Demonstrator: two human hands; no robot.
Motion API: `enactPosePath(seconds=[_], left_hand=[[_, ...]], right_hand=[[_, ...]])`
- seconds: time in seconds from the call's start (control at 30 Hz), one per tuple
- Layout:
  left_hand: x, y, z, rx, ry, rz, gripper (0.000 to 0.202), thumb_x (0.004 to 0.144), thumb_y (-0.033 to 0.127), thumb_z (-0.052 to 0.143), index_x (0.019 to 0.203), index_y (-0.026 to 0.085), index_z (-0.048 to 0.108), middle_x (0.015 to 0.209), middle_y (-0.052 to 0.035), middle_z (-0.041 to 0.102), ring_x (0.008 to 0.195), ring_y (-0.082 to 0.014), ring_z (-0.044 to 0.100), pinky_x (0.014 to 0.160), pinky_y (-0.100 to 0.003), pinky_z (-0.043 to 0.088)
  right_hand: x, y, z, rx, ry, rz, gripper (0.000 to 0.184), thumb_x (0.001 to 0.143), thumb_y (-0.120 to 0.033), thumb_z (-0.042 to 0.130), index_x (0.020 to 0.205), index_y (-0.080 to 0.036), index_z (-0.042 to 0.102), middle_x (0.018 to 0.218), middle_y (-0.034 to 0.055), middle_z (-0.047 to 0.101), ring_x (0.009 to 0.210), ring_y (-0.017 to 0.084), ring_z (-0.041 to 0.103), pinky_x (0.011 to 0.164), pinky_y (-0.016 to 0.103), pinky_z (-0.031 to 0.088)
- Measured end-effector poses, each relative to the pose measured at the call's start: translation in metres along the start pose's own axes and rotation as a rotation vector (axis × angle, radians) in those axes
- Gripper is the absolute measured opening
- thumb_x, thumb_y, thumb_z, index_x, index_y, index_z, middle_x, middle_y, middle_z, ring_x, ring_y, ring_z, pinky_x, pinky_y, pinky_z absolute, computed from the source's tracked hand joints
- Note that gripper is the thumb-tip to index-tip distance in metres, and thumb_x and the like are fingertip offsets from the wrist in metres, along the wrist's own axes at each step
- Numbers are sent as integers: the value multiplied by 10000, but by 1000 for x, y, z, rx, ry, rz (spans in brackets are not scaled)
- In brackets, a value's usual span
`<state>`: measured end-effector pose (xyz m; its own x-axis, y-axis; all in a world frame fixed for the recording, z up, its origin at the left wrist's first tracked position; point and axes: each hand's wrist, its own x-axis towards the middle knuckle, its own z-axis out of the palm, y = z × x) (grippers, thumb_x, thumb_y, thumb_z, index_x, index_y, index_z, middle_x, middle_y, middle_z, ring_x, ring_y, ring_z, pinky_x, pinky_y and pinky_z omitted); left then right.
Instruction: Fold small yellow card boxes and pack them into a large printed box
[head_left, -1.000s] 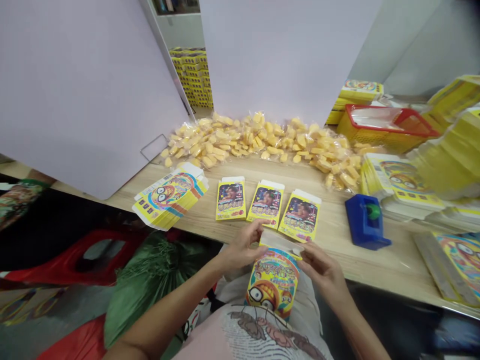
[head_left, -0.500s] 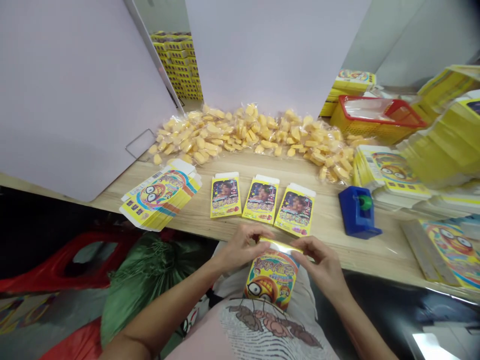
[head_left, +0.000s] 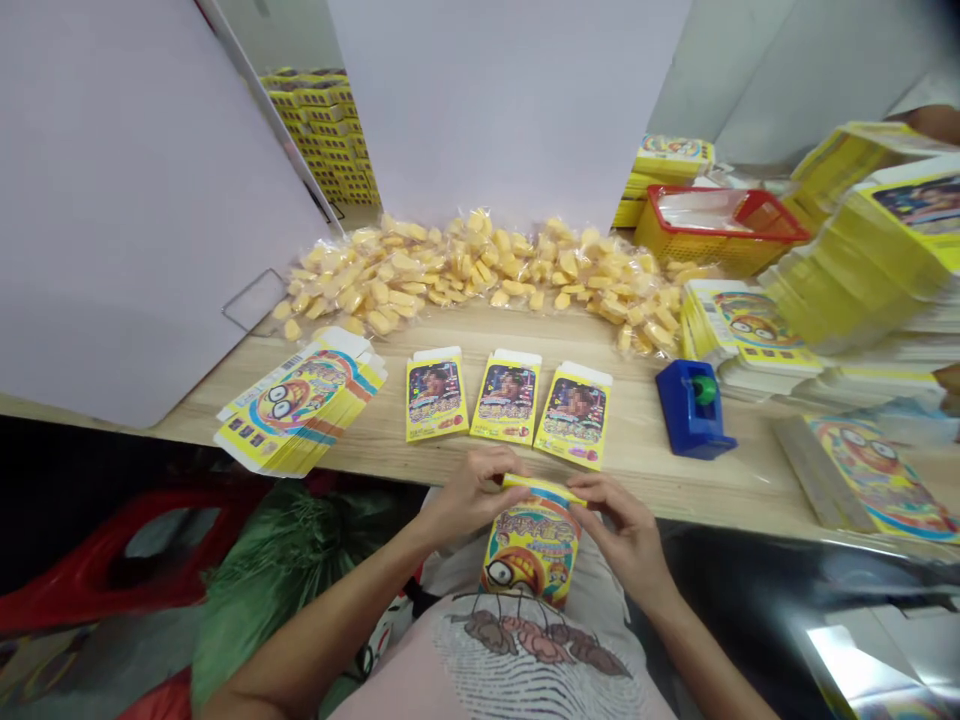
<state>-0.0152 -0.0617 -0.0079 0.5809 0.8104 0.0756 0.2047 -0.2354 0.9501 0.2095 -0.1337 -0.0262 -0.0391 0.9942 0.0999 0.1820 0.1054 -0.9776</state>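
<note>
A yellow printed carton [head_left: 532,555] with a cartoon face stands between my hands at the table's front edge, close to my lap. My left hand [head_left: 480,497] pinches its upper left corner. The upper right corner is pinched by my right hand [head_left: 619,525]. Along the carton's top, the flap looks folded over. Just beyond my hands lie three small yellow cartons, the left one [head_left: 436,395], the middle one [head_left: 506,395] and the right one [head_left: 574,415], each with a white flap at its far end.
A fanned stack of flat cartons [head_left: 304,400] lies at left. Bagged yellow pieces [head_left: 480,262] line the back. A blue tape dispenser [head_left: 694,410], a red-rimmed basket [head_left: 720,225] and more carton stacks [head_left: 757,330] stand at right. A green sack [head_left: 262,590] is below.
The camera view has turned slightly right, so the table things sit further left. Both hands keep hold of the carton's top, whose flap now lies flatter. Part of another person shows at far right.
</note>
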Motion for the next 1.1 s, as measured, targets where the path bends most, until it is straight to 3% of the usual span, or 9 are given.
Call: enactPosePath(seconds=[0.13, 0.23, 0.3, 0.43, 0.5, 0.6, 0.77, 0.97, 1.1], left_hand=[[-6, -3, 8, -26, 65, 15, 136, 864, 256, 622, 835, 149, 700, 856, -68, 658, 821, -169, 609, 744, -276, 469], [-10, -10, 15, -221, 136, -129, 142, 842, 290, 653, 922, 181, 695, 964, -70, 667, 906, -193, 625, 770, -275, 499], [-11, -17, 18, -398, 174, -280, 199, 825, 319, 674, 984, 200, 681, 1055, -70, 670, 950, -213, 636, 790, -288, 523], [0, -19, 20, -590, 229, -432, 275, 778, 331, 725, 1020, 213, 669, 1012, -45, 706, 887, -210, 663, 761, -286, 549], [10, -13, 17, -600, 260, -410, 269, 767, 327, 736, 1002, 212, 673, 978, -33, 717, 872, -202, 666, 743, -268, 551], [23, -3, 8, -566, 264, -370, 276, 776, 342, 726, 1017, 221, 666, 984, -25, 719, 853, -199, 669, 716, -267, 558], [33, -2, -5, -422, 232, -338, 321, 788, 384, 707, 1045, 198, 657, 1019, -54, 719, 856, -223, 682, 709, -294, 567], [42, -7, -9, -322, 166, -292, 301, 803, 386, 689, 1040, 203, 662, 1041, -55, 705, 873, -215, 668, 723, -282, 552], [47, -9, -12, -255, 81, -299, 317, 834, 399, 649, 1077, 197, 641, 987, -66, 701, 822, -209, 654, 701, -286, 533]], right_hand=[[-9, 1, 9, 37, 42, 0, 94, 890, -211, 614, 929, -258, 685, 1018, 53, 655, 973, 201, 624, 830, 330, 509], [-7, 7, -4, 9, 76, 7, 236, 875, -244, 631, 1110, -262, 649, 1152, 75, 636, 1053, 220, 607, 863, 353, 514], [1, 16, -32, -84, 274, 4, 281, 863, -273, 638, 1143, -241, 632, 1143, 85, 636, 994, 212, 619, 824, 346, 520], [26, 37, -121, -333, 850, 0, 209, 829, -375, 628, 890, -179, 663, 954, 78, 643, 879, 203, 605, 725, 323, 496], [41, 46, -159, -373, 893, 65, 276, 788, -428, 637, 837, -158, 671, 906, 82, 647, 819, 204, 599, 675, 321, 486], [59, 58, -185, -336, 743, 146, 314, 707, -452, 694, 709, -138, 701, 700, 56, 649, 623, 184, 574, 567, 306, 459], [69, 67, -172, -271, 697, 159, 289, 629, -444, 746, 590, -164, 692, 617, 38, 629, 645, 198, 570, 580, 307, 461], [56, 73, -144, -143, 897, 132, 341, 709, -483, 704, 771, -148, 700, 958, 89, 581, 864, 208, 564, 636, 315, 528], [42, 72, -138, -42, 907, 123, 349, 754, -483, 685, 798, -137, 670, 1044, 91, 544, 869, 183, 580, 698, 338, 559]])
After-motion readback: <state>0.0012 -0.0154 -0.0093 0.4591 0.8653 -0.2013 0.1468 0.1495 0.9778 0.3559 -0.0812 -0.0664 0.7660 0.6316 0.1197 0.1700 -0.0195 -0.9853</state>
